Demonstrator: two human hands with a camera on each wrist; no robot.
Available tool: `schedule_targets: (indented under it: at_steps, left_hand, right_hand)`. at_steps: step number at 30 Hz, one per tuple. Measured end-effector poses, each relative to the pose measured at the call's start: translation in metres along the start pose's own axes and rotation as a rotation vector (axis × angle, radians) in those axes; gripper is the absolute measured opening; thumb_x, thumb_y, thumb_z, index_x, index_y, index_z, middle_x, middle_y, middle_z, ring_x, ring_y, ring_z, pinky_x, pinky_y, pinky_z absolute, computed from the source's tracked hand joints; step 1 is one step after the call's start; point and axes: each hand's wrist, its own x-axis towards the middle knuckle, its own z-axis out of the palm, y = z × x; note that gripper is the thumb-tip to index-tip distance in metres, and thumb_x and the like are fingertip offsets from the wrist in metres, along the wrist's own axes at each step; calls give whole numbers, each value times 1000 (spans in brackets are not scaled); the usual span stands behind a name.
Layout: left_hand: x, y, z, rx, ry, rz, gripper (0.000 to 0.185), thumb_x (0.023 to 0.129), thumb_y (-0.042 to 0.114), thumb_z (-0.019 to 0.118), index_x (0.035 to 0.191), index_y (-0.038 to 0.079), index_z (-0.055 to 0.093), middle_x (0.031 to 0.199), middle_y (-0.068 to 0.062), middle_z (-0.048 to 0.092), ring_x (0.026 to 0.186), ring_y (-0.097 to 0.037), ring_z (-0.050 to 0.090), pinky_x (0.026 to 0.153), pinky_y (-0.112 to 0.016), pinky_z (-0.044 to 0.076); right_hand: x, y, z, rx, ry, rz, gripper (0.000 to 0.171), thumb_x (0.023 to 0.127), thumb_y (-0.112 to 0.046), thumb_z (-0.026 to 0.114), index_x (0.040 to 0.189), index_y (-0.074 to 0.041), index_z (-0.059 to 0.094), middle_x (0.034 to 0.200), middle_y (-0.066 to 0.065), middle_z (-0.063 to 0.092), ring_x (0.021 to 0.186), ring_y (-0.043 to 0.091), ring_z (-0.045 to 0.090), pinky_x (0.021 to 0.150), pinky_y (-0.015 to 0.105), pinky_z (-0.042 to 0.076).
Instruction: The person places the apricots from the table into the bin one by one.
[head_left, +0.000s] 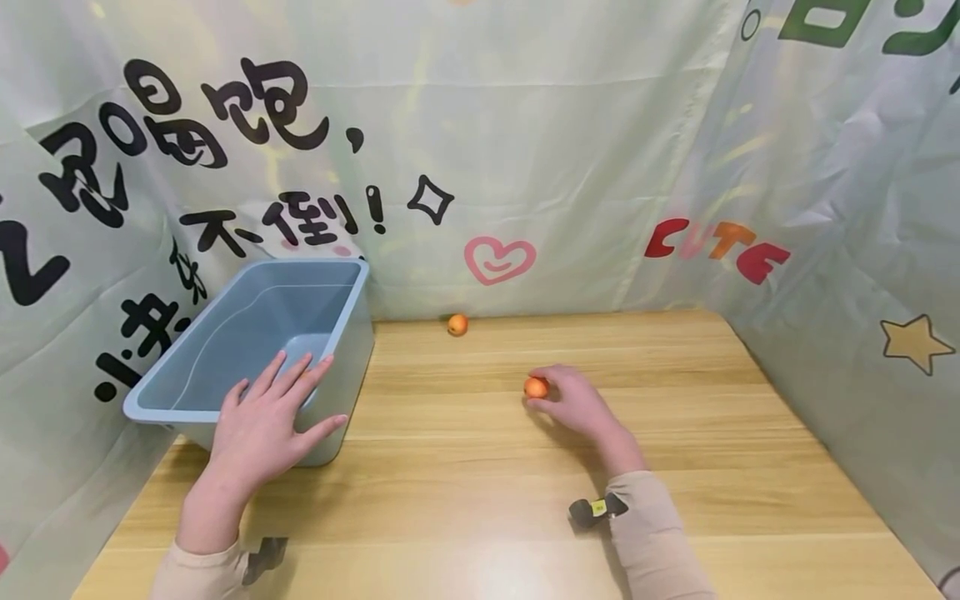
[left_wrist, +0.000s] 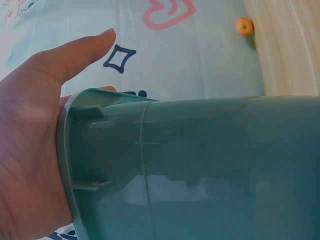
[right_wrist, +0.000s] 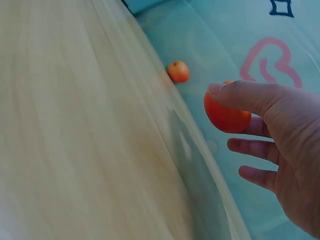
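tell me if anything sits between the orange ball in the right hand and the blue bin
Nothing visible does. The right hand pinches the ball just above bare table; the stretch to the bin is open wood. The left hand rests on the bin's near rim. The second ball lies farther back, off that line.

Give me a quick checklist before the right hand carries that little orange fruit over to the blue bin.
1. Right hand grips the orange fruit between thumb and fingers: ok.
2. Fruit lifted off the table: cannot tell.
3. Left hand rests flat on the blue bin rim, steadying it: ok.
4. Bin opening uncovered: not ok, the left hand's fingers reach over the near rim.
5. Table between fruit and bin free of things: ok.
6. Second orange fruit lies apart by the back curtain, out of the way: ok.
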Motion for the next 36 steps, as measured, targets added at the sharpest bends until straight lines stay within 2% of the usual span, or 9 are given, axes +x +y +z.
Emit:
schedule_targets:
  at_steps: [4,12,23,30,36]
  left_hand:
    - [0,-2,0,1,0,-1,79,82,64,64,150,33,38,150,-8,48,144,-36,32,101,-69,29]
    - [-1,-4,0,2,2,-5,79,82,63,65,150,35,36,151,-8,47,145,-35,32,102,-69,28]
    - [1,-4,1,4,13,4,78,82,64,63,150,34,37,150,-8,47,145,-35,32,101,-69,29]
    - [0,-4,2,5,-2,4,78,83,66,61,150,34,37,152,-7,46,145,-34,31,102,-69,29]
    - [0,-4,1,1,-12,-1,78,84,67,60,151,35,35,152,-7,45,146,-34,30,102,-69,28]
  right_hand:
    - [4,-8,8,-6,0,-28,45,81,-22,79,121,-5,67,118,12,68,115,33,60,103,51,45]
    - [10,-29,18,-86,-32,-100,44,84,-29,76,123,-10,66,119,10,69,116,31,61,103,49,46]
    - [26,-47,27,-84,-73,-151,44,85,-30,75,125,-15,65,127,5,65,122,25,58,107,44,45]
    - [40,-58,31,-99,-60,-223,42,85,-27,76,124,-16,66,123,5,66,118,24,59,105,42,46]
    - [51,-68,35,-78,-64,-226,43,85,-25,76,125,-16,65,125,4,65,120,23,59,107,42,45]
